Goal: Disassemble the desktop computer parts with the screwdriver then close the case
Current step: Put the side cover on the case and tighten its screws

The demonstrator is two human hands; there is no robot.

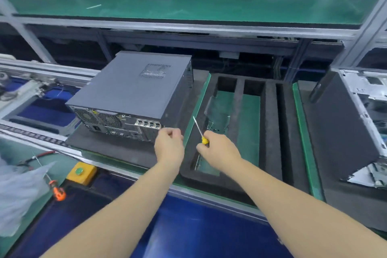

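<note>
A grey desktop computer case (pixel 129 88) lies on its side on a black foam pad (pixel 109 146), its side panel on and its rear ports facing me. My left hand (pixel 169 144) is curled at the case's rear right corner; whether it holds anything cannot be told. My right hand (pixel 219 151) grips a screwdriver (pixel 200 131) with a yellow handle, its thin shaft pointing up and left. This hand hovers over a black foam tray (pixel 270 123), just right of the case.
The foam tray has several slots, and a metal bracket (pixel 217 117) lies in one. Another opened case (pixel 356 123) stands at the right. An orange-handled screwdriver (pixel 56 190), a yellow button box (pixel 81 172) and a plastic bag (pixel 18 192) sit at the lower left. A green shelf (pixel 188 4) runs overhead.
</note>
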